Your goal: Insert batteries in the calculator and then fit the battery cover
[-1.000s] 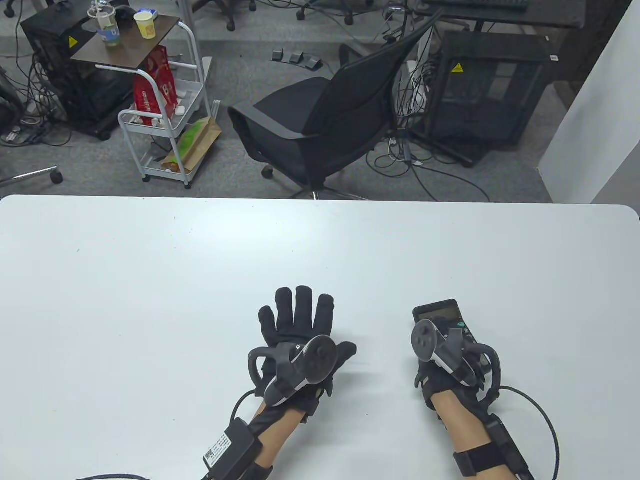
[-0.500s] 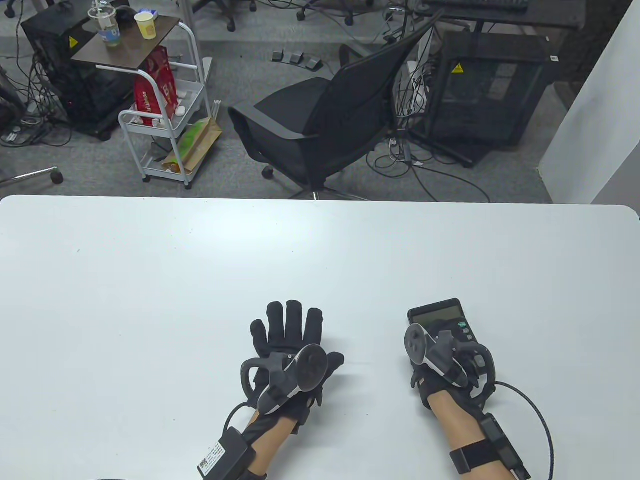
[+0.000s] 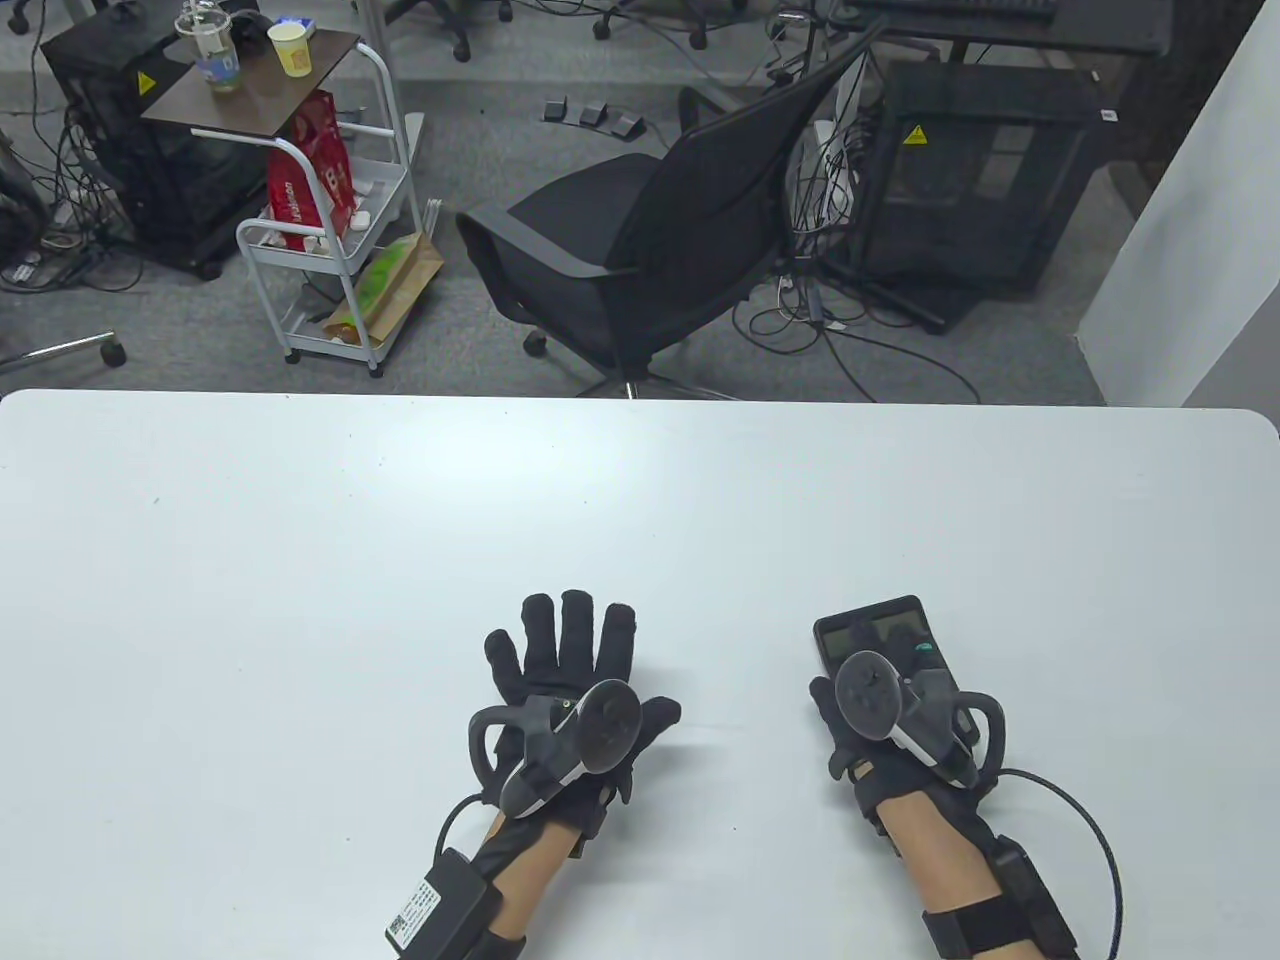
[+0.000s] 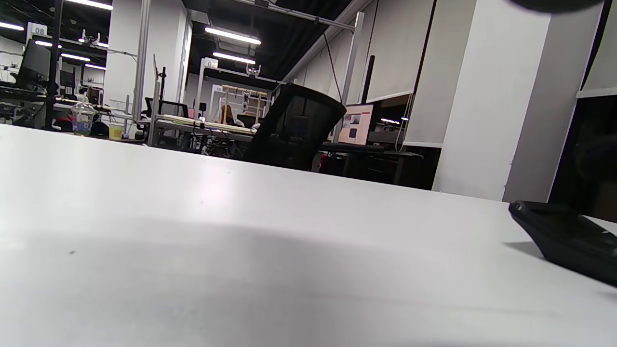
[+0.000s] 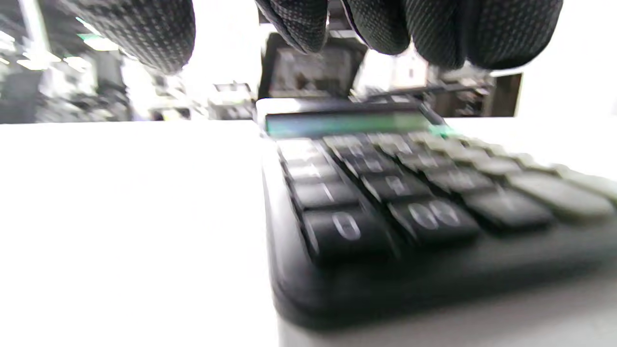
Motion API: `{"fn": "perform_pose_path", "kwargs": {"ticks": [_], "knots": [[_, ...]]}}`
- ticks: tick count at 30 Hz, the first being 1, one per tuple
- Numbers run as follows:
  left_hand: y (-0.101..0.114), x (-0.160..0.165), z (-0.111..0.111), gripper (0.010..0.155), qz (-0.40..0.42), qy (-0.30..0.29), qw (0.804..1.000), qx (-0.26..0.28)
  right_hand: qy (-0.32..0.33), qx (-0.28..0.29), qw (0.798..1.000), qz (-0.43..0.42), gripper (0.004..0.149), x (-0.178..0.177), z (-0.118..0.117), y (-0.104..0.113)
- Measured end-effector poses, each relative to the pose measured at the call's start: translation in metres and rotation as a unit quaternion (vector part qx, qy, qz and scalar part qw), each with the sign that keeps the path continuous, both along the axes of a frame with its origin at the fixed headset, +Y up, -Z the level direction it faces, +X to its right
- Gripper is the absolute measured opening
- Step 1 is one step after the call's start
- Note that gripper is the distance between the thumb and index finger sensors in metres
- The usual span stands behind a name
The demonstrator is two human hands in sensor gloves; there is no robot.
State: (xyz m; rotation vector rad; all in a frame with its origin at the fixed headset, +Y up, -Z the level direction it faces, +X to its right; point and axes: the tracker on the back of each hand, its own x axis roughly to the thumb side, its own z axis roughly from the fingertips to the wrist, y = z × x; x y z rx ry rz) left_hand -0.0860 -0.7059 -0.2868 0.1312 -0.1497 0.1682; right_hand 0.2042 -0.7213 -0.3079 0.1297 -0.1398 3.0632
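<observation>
Lying keys-up on table (image 3: 300,560), calculator (image 3: 872,625) sits under right hand (image 3: 890,725); keys "0", "00" readable. Right fingers (image 5: 385,24) hover above keys, spread. Left hand (image 3: 570,690) flat, fingers splayed, well left of calculator.

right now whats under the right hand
The calculator lies keys-up on the white table beneath the right hand. Its display end shows beyond the fingers. The hand and tracker cover the keypad from above; its underside is hidden.

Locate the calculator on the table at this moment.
In the table view the calculator lies keys-up near the table's front edge, right of centre, under the right hand, with the left hand flat alongside.
</observation>
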Motion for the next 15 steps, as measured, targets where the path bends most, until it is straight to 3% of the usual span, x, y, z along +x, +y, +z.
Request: {"fn": "perform_pose_path", "kwargs": {"ticks": [4, 6, 9, 15], "knots": [[0.0, 0.001, -0.003, 0.095, -0.049, -0.006, 0.999, -0.01, 0.08, 0.061, 0.994, -0.043, 0.081, -0.01, 0.015, 0.02], [-0.003, -0.001, -0.003, 0.095, -0.059, -0.002, 0.998, -0.013, 0.101, 0.119, 0.987, -0.034, 0.082, -0.014, 0.025, 0.026], [-0.005, -0.001, -0.002, 0.095, -0.051, -0.007, 0.998, -0.033, 0.099, 0.106, 0.989, -0.025, 0.083, -0.018, 0.033, 0.032], [0.001, 0.002, 0.002, 0.095, -0.057, -0.009, 0.998, -0.02, 0.109, 0.128, 0.985, -0.028, 0.083, -0.019, 0.036, 0.037]]}}
